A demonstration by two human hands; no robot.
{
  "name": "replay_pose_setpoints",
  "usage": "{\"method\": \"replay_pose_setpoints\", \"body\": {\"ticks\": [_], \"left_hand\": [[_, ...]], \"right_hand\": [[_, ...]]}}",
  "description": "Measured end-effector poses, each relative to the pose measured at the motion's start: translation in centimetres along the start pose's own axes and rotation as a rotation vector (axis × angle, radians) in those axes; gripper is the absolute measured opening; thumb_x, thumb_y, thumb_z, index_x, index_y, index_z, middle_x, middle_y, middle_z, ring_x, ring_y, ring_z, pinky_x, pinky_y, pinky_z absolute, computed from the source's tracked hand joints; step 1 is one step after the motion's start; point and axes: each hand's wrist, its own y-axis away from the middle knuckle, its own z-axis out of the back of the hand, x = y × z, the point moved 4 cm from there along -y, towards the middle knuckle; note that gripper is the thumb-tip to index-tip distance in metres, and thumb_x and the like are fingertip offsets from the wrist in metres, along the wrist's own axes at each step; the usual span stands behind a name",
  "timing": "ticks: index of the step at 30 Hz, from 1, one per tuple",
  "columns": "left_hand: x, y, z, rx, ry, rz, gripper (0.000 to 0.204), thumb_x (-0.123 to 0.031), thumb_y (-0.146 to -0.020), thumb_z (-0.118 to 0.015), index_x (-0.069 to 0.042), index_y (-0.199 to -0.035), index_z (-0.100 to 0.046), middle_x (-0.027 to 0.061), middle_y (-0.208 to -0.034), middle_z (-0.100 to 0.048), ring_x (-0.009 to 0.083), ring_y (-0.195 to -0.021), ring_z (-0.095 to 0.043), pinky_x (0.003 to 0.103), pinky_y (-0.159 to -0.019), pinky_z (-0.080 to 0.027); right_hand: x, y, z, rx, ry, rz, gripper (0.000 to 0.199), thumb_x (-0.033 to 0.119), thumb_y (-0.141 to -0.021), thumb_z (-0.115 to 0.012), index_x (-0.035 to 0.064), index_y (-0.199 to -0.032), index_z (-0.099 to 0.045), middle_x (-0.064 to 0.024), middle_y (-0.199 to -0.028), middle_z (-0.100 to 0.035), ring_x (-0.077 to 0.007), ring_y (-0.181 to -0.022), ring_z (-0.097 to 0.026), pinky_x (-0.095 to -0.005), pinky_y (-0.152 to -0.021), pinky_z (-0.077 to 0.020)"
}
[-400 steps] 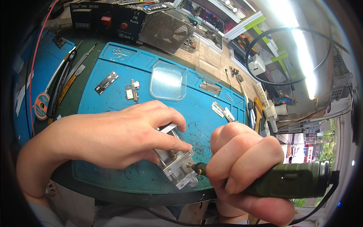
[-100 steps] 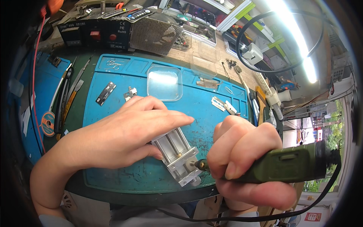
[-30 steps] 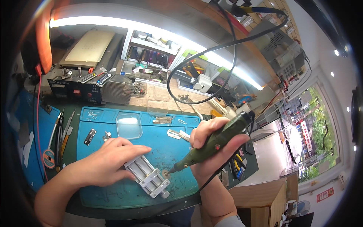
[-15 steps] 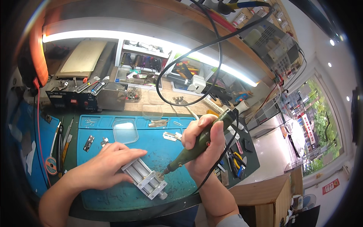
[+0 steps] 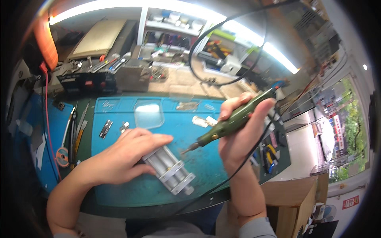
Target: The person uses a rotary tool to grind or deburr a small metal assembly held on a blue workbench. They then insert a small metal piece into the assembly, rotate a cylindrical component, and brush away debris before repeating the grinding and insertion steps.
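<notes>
My left hand [image 5: 129,156] is closed around the far end of a small silver metal vise [image 5: 170,171], which lies at a slant on the blue work mat [image 5: 119,190]. Whatever the vise's jaws clamp is hidden by my fingers or too blurred to make out. In my right hand [image 5: 246,139] is a dark green rotary tool [image 5: 234,119], gripped like a pen with the thumb along its body. Its thin tip points down and left, above the mat and apart from the vise. A black cord runs from the tool.
A clear plastic lid [image 5: 149,114] rests on the mat, with razor blades [image 5: 201,121] to its right. Tweezers and knives [image 5: 79,135] line the left side beside a solder spool [image 5: 62,156]. Pliers [image 5: 271,158] lie at right. A black machine [image 5: 89,81] stands at the back left.
The rotary tool's tip has lifted off the vise and moved up and right of it. My left hand still holds the vise. The whole view has shifted with my head.
</notes>
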Motion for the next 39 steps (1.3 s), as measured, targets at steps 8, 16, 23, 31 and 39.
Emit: {"method": "replay_pose_setpoints", "body": {"ticks": [8,16,23,31,39], "left_hand": [[-0.3,-0.1,0.2,0.031,-0.035,0.035,0.090,-0.009,-0.077,-0.090,-0.007,-0.160,-0.053,0.0097,-0.155,-0.061,0.0333,-0.134,-0.055,0.045,-0.119,-0.038],[-0.4,-0.4,0.6,0.049,-0.062,0.007,0.094,-0.022,-0.079,-0.093,-0.004,-0.161,-0.050,0.0147,-0.164,-0.053,0.0349,-0.145,-0.050,0.046,-0.123,-0.035],[-2.5,0.4,3.4,-0.280,-0.071,-0.077,0.059,-0.023,-0.090,-0.086,0.001,-0.140,-0.067,0.0158,-0.134,-0.075,0.0293,-0.111,-0.073,0.041,-0.096,-0.056],[-15.0,2.3,0.3,-0.470,0.014,-0.206,0.027,-0.024,-0.101,-0.078,0.000,-0.114,-0.073,0.0071,-0.091,-0.069,0.0169,-0.080,-0.066,0.032,-0.073,-0.053],[-15.9,1.0,-2.3,-0.393,-0.079,-0.260,0.022,-0.021,-0.101,-0.077,-0.001,-0.110,-0.076,0.0057,-0.089,-0.070,0.0140,-0.078,-0.066,0.029,-0.069,-0.052]], "right_hand": [[1.4,0.3,-0.3,0.113,0.109,0.210,0.035,0.037,-0.112,-0.063,0.0040,-0.115,-0.053,-0.0072,-0.079,-0.062,-0.0111,-0.068,-0.056,-0.0249,-0.064,-0.0447],[1.4,-1.0,1.0,-0.033,0.038,0.240,0.025,0.027,-0.108,-0.066,0.0043,-0.101,-0.056,-0.0065,-0.081,-0.063,-0.0107,-0.072,-0.058,-0.0241,-0.063,-0.0437],[1.8,-2.0,2.0,-0.195,0.080,0.147,0.032,0.037,-0.105,-0.076,0.0067,-0.104,-0.068,0.0003,-0.081,-0.067,-0.0017,-0.055,-0.050,-0.0171,-0.048,-0.0329],[1.4,-1.6,1.9,-0.261,0.153,0.162,0.038,0.041,-0.107,-0.072,0.0047,-0.108,-0.063,-0.0028,-0.079,-0.063,-0.0085,-0.067,-0.058,-0.0241,-0.061,-0.0437],[0.3,-3.1,3.1,-0.149,0.027,0.266,0.037,0.041,-0.105,-0.075,0.0052,-0.102,-0.067,-0.0008,-0.079,-0.064,-0.0053,-0.069,-0.056,-0.0210,-0.059,-0.0393]]}}
